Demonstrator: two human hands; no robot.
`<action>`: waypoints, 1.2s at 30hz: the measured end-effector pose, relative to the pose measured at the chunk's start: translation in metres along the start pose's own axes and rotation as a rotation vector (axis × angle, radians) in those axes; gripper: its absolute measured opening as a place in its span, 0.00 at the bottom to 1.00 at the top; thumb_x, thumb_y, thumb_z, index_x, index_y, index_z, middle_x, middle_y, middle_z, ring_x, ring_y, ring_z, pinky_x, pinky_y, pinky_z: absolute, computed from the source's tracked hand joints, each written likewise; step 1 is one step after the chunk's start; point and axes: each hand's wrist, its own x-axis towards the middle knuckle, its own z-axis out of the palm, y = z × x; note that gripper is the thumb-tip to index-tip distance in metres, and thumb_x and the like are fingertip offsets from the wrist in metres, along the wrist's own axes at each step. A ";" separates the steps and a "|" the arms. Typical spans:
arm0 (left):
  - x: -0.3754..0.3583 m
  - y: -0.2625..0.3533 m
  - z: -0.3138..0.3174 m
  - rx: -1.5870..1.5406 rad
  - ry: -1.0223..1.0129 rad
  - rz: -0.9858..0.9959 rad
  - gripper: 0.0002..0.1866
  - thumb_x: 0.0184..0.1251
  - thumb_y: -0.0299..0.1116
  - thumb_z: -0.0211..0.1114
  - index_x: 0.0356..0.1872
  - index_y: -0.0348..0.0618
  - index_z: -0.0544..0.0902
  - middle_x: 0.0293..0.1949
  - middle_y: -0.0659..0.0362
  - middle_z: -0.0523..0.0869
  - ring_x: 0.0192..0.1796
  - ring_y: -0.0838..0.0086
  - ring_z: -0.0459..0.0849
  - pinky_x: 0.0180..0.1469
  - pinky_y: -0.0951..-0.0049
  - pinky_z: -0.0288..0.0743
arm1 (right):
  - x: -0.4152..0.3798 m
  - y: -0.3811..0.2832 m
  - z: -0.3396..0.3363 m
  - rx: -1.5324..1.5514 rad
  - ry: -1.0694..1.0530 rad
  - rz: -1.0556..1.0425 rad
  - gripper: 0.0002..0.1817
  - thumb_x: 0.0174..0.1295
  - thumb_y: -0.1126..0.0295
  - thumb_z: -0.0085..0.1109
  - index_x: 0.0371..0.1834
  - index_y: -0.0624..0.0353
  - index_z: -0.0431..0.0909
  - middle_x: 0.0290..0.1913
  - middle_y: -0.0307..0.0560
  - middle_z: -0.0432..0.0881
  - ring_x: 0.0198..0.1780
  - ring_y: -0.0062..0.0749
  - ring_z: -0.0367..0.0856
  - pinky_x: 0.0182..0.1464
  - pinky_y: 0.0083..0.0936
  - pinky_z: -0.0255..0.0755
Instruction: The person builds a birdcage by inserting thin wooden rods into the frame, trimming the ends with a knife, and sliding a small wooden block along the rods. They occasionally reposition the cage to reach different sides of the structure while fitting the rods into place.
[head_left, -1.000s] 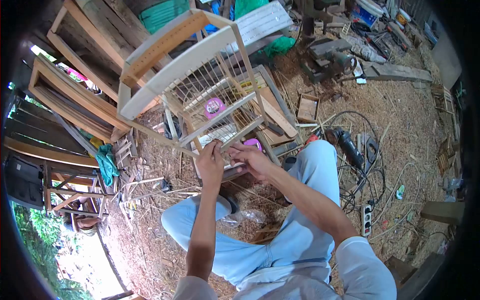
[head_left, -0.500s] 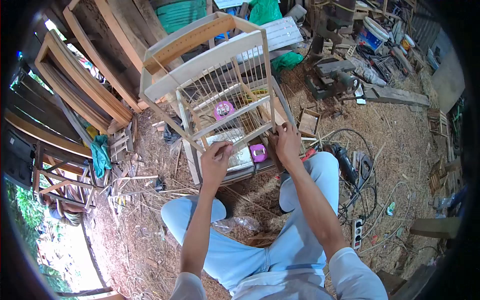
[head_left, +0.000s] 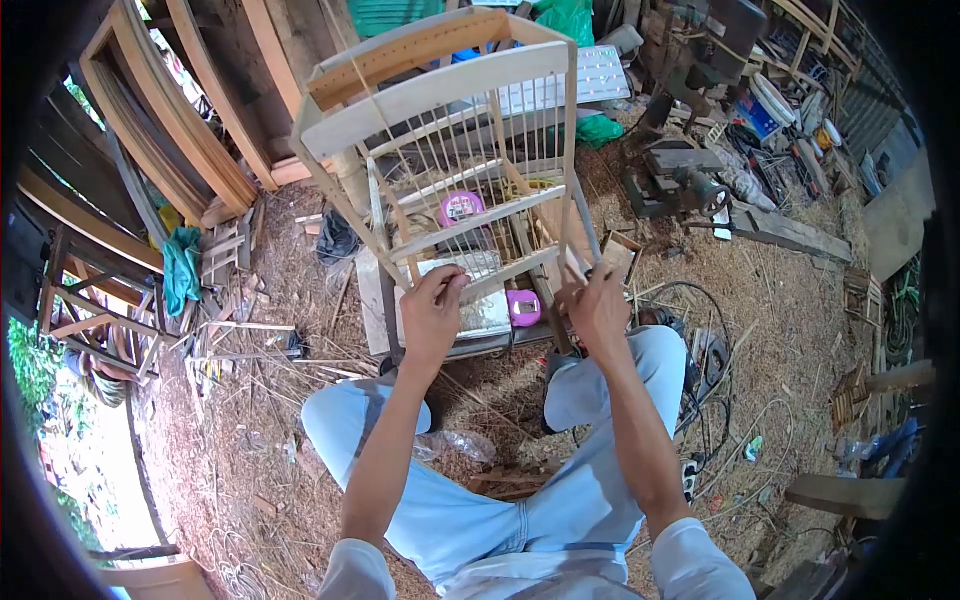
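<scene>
A wooden birdcage frame (head_left: 435,100) with thin upright bars stands tilted on a low bench (head_left: 378,300) before my knees. My left hand (head_left: 432,310) is closed in a pinch at the left end of the cage's lower rail. Beside the cage's lower right corner, my right hand (head_left: 598,312) has its fingers bent together. What they hold, if anything, is hidden. A pink tape measure (head_left: 523,308) lies on the bench between my hands. Another round pink thing (head_left: 462,208) shows behind the bars.
A small wooden box (head_left: 622,258) sits right of the bench. A bench vise (head_left: 690,190) stands farther right. Cables (head_left: 728,420) lie near my right knee. Curved wooden frames (head_left: 165,110) lean at the left. Shavings and sticks cover the ground.
My right hand has moved away from the cage's right post, to the right and down. My left hand stays pinched at the lower rail. The camera view has shifted slightly.
</scene>
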 end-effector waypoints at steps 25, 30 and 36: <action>-0.008 0.009 0.001 0.408 0.118 0.171 0.05 0.69 0.28 0.58 0.44 0.43 0.76 0.36 0.49 0.84 0.35 0.48 0.83 0.33 0.55 0.78 | -0.076 -0.090 -0.114 0.163 -0.531 -0.186 0.33 0.55 0.78 0.54 0.69 0.62 0.62 0.44 0.66 0.74 0.38 0.57 0.80 0.34 0.47 0.76; -0.008 0.011 0.000 0.434 0.138 0.201 0.05 0.69 0.29 0.58 0.43 0.43 0.76 0.35 0.51 0.85 0.35 0.49 0.84 0.33 0.56 0.79 | -0.079 -0.094 -0.088 -0.012 -0.375 -0.384 0.37 0.53 0.77 0.54 0.71 0.62 0.59 0.42 0.59 0.74 0.35 0.53 0.83 0.32 0.40 0.79; -0.008 0.012 -0.001 0.440 0.136 0.222 0.05 0.69 0.29 0.57 0.42 0.43 0.76 0.35 0.51 0.85 0.34 0.51 0.84 0.33 0.56 0.79 | -0.075 -0.107 -0.097 -0.060 -0.511 -0.288 0.39 0.53 0.75 0.56 0.72 0.61 0.58 0.43 0.57 0.73 0.36 0.50 0.82 0.31 0.38 0.79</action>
